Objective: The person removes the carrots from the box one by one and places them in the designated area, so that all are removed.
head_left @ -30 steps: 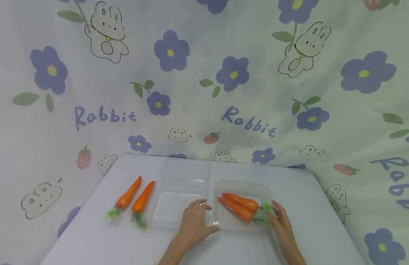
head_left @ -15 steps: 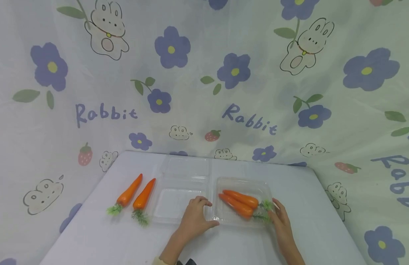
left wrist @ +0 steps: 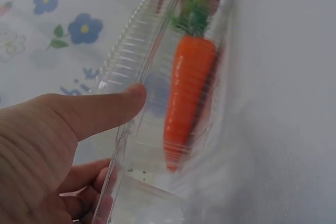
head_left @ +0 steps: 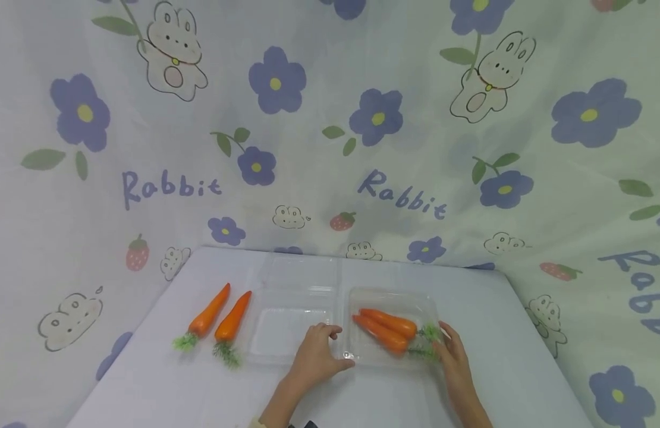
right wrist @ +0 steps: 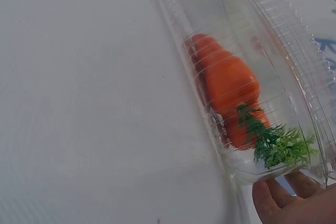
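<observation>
A clear plastic box [head_left: 392, 295] with its lid down lies on the white table and holds two orange carrots [head_left: 386, 330] with green tops. My left hand [head_left: 314, 356] grips the box's left end. Its thumb [left wrist: 100, 109] lies on the ribbed rim [left wrist: 131, 40] and its fingers curl under it, beside one carrot [left wrist: 186, 93]. My right hand [head_left: 455, 362] holds the right end by the green tops, and its fingertips [right wrist: 278, 203] sit under the rim of the box [right wrist: 283, 19]. The carrots [right wrist: 228, 85] show through the wall.
A second clear box [head_left: 287, 333] lies open and empty just left of my left hand, its lid [head_left: 298, 273] folded back. Two loose carrots [head_left: 207, 315] [head_left: 231, 321] lie further left on the table [head_left: 164, 380]. A flower-and-rabbit printed cloth [head_left: 330, 119] hangs around the table.
Both hands stay at the ends of the box with the carrots. Only the view shifts slightly.
</observation>
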### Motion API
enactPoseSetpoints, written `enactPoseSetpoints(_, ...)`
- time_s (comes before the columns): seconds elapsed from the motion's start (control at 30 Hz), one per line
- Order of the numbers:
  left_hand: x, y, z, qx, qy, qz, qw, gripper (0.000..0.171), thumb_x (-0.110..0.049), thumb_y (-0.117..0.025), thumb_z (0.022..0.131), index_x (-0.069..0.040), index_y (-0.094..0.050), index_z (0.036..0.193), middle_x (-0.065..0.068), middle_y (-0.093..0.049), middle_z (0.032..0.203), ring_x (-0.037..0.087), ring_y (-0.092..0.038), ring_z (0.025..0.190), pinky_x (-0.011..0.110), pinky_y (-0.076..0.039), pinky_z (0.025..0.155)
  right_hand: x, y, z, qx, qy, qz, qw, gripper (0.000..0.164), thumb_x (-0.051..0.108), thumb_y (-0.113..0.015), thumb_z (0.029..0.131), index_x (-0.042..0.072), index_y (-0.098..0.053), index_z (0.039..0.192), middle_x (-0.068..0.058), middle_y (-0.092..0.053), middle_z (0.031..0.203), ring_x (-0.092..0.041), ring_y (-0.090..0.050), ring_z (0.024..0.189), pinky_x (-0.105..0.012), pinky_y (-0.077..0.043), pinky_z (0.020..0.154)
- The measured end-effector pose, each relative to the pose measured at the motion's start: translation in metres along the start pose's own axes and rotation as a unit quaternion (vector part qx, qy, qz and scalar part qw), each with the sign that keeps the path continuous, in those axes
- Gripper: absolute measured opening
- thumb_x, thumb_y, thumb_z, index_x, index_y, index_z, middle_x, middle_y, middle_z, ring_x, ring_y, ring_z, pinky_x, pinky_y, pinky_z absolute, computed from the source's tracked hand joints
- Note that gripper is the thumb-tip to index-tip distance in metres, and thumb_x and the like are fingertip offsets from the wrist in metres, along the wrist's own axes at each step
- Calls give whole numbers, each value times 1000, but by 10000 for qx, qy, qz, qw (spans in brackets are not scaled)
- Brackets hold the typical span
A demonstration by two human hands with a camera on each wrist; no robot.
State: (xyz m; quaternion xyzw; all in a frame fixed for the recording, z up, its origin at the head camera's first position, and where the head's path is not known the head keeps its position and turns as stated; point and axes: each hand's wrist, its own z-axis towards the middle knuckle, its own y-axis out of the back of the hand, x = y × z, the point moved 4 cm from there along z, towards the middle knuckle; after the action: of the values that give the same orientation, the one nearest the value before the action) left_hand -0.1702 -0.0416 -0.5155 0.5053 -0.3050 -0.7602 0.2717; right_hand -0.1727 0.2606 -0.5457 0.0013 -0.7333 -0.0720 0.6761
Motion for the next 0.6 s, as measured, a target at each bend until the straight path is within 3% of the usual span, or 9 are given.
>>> enactPoseSetpoints(0.3,-2,-2,-2,193,-4,-42,9998,63,-35,-89,65,-6,-65,115,1,-57,94,16,-49,88,31,-47,72,-3,0,-3,-105,-20,32,9999,55,18,-47,103,12,-23,152,-21,-22,155,-37,-20,141,-54,-24,109)
enactPoseSetpoints(0.6,-1,2,-1,69,-36,22,10000,54,-37,-88,66,-7,-68,105,4,-57,98,19,-54,89,38,-48,78,0,-1,-1,-130,11,8,9999,53,15,-47,101,14,-27,150,-20,-25,153,-37,-22,140,-56,-26,108)
